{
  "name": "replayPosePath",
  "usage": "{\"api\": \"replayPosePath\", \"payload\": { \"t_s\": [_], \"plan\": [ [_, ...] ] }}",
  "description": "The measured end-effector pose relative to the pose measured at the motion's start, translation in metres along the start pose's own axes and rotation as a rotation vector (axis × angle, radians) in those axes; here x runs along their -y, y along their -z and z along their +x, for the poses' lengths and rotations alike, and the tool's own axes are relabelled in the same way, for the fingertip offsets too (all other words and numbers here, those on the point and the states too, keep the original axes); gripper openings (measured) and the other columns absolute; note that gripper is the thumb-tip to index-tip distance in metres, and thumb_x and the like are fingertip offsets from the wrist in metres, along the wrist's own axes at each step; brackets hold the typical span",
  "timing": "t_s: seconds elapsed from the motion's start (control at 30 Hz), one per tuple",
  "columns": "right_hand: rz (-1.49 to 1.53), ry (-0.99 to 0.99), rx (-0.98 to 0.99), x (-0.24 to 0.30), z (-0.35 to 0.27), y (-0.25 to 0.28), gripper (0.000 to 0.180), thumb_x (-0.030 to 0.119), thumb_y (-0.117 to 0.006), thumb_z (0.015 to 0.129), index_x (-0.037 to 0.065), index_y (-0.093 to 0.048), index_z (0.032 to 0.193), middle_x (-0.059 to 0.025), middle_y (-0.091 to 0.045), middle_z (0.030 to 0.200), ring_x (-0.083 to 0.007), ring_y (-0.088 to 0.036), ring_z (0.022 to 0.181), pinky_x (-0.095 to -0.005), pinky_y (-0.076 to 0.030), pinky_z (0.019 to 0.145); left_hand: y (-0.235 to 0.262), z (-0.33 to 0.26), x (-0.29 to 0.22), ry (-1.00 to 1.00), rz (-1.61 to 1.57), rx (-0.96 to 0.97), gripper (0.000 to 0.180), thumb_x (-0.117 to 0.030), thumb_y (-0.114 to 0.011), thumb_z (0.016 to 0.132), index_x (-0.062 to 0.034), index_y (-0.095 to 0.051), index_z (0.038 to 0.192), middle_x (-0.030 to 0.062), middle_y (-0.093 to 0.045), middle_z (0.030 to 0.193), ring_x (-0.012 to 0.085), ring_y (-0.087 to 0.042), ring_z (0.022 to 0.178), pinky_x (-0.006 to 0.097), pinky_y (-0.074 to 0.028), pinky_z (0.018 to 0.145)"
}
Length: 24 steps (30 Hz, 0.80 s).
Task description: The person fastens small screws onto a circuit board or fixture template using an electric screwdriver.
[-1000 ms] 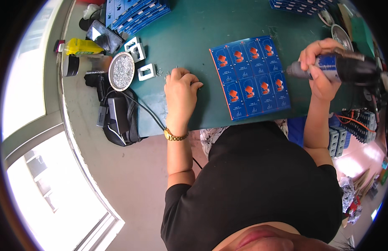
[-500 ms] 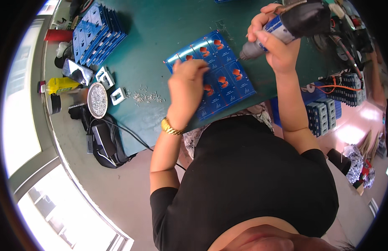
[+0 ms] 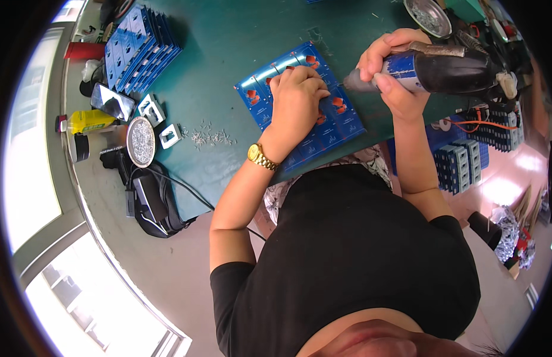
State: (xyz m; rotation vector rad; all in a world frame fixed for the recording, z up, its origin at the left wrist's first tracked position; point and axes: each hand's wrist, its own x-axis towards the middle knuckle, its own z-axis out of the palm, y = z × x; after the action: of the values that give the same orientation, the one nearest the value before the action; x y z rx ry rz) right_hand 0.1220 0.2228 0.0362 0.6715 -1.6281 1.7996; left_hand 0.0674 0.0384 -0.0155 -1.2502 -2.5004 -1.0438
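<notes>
Right hand (image 3: 405, 100) wrapped round driver (image 3: 451, 72), right of panel (image 3: 342, 127). Left hand (image 3: 295, 106) over panel, can't tell grip. Screws (image 3: 213, 137) left.

A broad green desk (image 3: 216, 77) fills the upper middle of the frame, its near edge slanting up from lower left to right and its smooth top faintly scuffed. Down the left side run windows, an upper pane (image 3: 35, 149) and a lower pane (image 3: 56, 297), both washed out to near white by strong light from outside. A grey window frame (image 3: 50, 253) divides them, and a pale sill strip (image 3: 103, 253) curves along their inner side. Dull grey-beige floor (image 3: 181, 273) shows at the lower left; toward the right edge the pinkish floor (image 3: 475, 202) shines, with bright glare (image 3: 501, 190) on it.
</notes>
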Motion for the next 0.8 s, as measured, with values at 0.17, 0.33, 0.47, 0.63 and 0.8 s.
{"api": "replayPosePath", "payload": {
  "t_s": [0.17,0.33,0.47,0.63,0.8],
  "plan": [
    [0.164,0.089,-0.031,-0.003,-0.003,0.008,0.045,-0.006,-0.062,0.076,0.0,-0.043,0.116,-0.0123,-0.057,0.08,-0.0191,-0.058,0.068,-0.035,-0.051,0.065,0.0,-0.002,0.004,0.022,-0.01,0.005,0.006,-0.011,-0.073,0.073,-0.0089,-0.071,0.078,-0.0004,-0.064,0.091,0.0216,-0.057,0.088,0.038,-0.037,0.082],
    [0.229,0.067,-0.055,0.001,-0.015,0.014,0.049,0.003,-0.056,0.077,0.008,-0.042,0.124,-0.0106,-0.055,0.089,-0.021,-0.055,0.076,-0.0413,-0.044,0.077,0.001,0.0,0.002,0.021,0.002,0.001,0.007,-0.012,-0.075,0.071,-0.0089,-0.072,0.077,-0.0007,-0.064,0.09,0.0216,-0.058,0.087,0.038,-0.038,0.084],
    [0.339,0.08,-0.137,0.0,-0.017,0.006,0.046,0.0,-0.06,0.077,0.006,-0.042,0.119,-0.0129,-0.056,0.085,-0.0217,-0.057,0.073,-0.0398,-0.049,0.07,0.004,-0.001,0.006,0.003,-0.008,0.002,0.008,-0.014,-0.076,0.07,-0.0096,-0.073,0.076,-0.0013,-0.066,0.089,0.0206,-0.058,0.087,0.038,-0.038,0.085],
    [0.416,0.042,-0.082,-0.003,-0.018,0.003,0.048,0.001,-0.061,0.077,0.006,-0.041,0.121,-0.0134,-0.056,0.086,-0.0216,-0.057,0.073,-0.0397,-0.049,0.071,0.004,-0.001,0.009,0.038,-0.04,0.006,0.008,-0.016,-0.077,0.07,-0.0117,-0.075,0.077,-0.0038,-0.067,0.088,0.018,-0.058,0.087,0.036,-0.037,0.087],
    [0.373,0.057,-0.062,-0.003,-0.013,0.0,0.048,0.0,-0.062,0.077,0.005,-0.041,0.12,-0.0139,-0.056,0.085,-0.0213,-0.057,0.071,-0.0386,-0.049,0.07,0.004,-0.001,0.01,0.032,-0.049,0.005,0.009,-0.017,-0.078,0.07,-0.0121,-0.075,0.077,-0.0054,-0.067,0.087,0.0171,-0.058,0.086,0.036,-0.036,0.087]
  ]
}}
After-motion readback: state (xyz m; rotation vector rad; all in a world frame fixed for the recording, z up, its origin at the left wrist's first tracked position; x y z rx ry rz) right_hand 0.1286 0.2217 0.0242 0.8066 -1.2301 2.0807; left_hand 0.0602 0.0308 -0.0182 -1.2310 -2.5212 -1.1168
